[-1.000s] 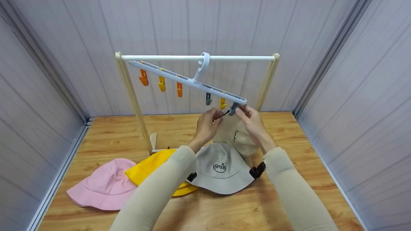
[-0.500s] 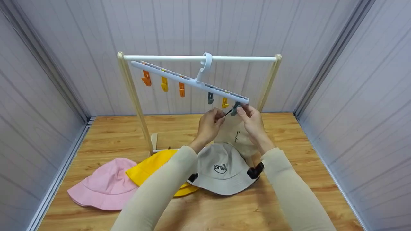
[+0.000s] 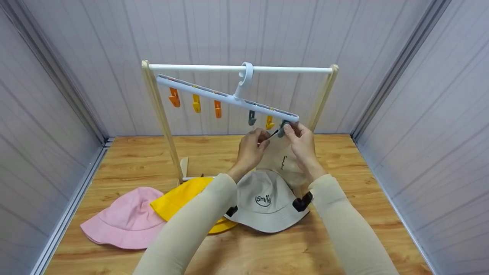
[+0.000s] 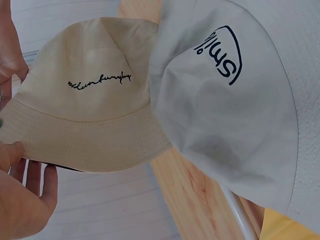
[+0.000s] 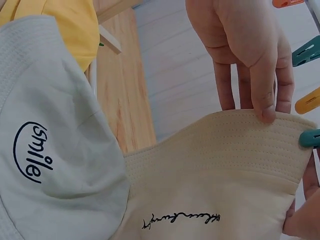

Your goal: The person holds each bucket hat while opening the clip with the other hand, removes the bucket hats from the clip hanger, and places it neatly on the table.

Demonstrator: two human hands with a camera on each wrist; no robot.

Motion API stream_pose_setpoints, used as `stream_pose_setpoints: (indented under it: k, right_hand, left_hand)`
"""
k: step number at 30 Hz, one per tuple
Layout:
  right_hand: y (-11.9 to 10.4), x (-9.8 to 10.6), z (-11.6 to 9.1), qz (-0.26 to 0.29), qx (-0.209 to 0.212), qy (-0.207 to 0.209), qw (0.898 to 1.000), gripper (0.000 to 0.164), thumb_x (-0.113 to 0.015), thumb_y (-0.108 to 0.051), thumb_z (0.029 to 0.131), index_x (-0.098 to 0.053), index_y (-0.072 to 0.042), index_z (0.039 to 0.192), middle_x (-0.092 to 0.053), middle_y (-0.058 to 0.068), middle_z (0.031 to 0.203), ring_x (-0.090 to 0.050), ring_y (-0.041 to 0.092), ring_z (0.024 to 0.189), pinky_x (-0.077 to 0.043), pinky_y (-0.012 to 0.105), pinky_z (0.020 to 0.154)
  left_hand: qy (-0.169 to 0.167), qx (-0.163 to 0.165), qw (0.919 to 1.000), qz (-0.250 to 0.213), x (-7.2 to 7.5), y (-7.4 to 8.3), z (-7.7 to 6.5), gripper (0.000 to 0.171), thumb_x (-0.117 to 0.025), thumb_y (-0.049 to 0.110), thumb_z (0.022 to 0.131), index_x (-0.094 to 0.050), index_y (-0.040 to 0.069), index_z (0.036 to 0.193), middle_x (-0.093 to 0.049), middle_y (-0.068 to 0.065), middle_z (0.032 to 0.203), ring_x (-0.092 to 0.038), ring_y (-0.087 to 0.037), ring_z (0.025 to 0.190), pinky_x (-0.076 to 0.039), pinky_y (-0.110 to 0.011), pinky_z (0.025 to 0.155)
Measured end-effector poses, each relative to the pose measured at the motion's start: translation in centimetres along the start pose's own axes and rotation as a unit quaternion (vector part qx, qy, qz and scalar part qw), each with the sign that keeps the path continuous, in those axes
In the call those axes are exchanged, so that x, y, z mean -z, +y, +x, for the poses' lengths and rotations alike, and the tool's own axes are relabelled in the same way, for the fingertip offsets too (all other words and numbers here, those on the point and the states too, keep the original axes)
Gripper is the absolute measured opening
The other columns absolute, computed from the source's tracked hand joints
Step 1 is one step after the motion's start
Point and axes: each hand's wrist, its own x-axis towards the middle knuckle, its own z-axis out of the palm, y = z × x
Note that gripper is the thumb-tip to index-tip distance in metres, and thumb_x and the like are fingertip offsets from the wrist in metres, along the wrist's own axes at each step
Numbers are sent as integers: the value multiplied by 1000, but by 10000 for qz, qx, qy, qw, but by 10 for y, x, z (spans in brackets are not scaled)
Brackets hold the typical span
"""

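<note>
In the head view a pale blue clip hanger (image 3: pixel 214 93) hangs tilted, its right end lower. My right hand (image 3: pixel 303 147) holds the dark green clothespin (image 3: pixel 283 128) at that low end, thumb on its face. My left hand (image 3: pixel 250 149) pinches the brim of a beige bucket hat (image 4: pixel 100 75), thumb on one side and fingers on the other. The right wrist view shows this clothespin (image 5: pixel 310 138) over the brim's corner. Black script marks the beige hat's crown, which hangs below my hands. Much of the hat is hidden by my right hand in the head view.
A grey "smile" hat (image 3: pixel 263 202) stands before the beige one. Yellow (image 3: pixel 183 194) and pink (image 3: pixel 128 217) bucket hats lie to its left. The hanger hooks over the white rail (image 3: pixel 191 68) of a wooden-legged rack. Orange, yellow and green clothespins (image 3: pixel 217 109) dangle along the hanger.
The hanger has levelled slightly: its right end has risen a little and its left end has dropped. Both hands keep their grips, and the hats on the table stay where they were.
</note>
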Motion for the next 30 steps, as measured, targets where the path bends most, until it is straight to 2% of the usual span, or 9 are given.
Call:
stream_pose_setpoints:
  k: [8,15,23,30]
  right_hand:
    - [-4,-2,1,183,-59,133,9997,41,-62,-34,94,-62,-7,125,-64,10,121,-58,20,116,-45,32,103]
    - [-10,0,4,-150,103,330,9993,38,-62,-31,96,-64,-5,123,-67,9,118,-59,20,111,-44,35,101]
    - [-11,5,5,-148,-38,304,9994,40,-60,-33,96,-63,-7,126,-66,9,121,-56,20,115,-41,37,105]
    - [-12,6,5,-206,-65,314,9993,42,-61,-35,95,-63,-7,126,-66,12,122,-56,20,113,-41,38,103]
  left_hand:
    - [64,-87,9999,46,0,1,0,11,-64,13,95,-64,14,106,-64,3,98,-61,-7,89,-52,-20,80]
    - [24,-231,9997,-40,-1,0,0,9,-64,12,95,-64,12,104,-65,1,97,-62,-11,89,-53,-24,79]
    - [64,-210,9997,-66,-2,-2,-2,8,-64,13,95,-65,12,103,-65,1,96,-62,-10,88,-54,-23,78]
    - [64,-55,10000,-39,-3,-3,-3,7,-64,15,96,-64,14,103,-64,4,95,-61,-7,88,-52,-20,77]
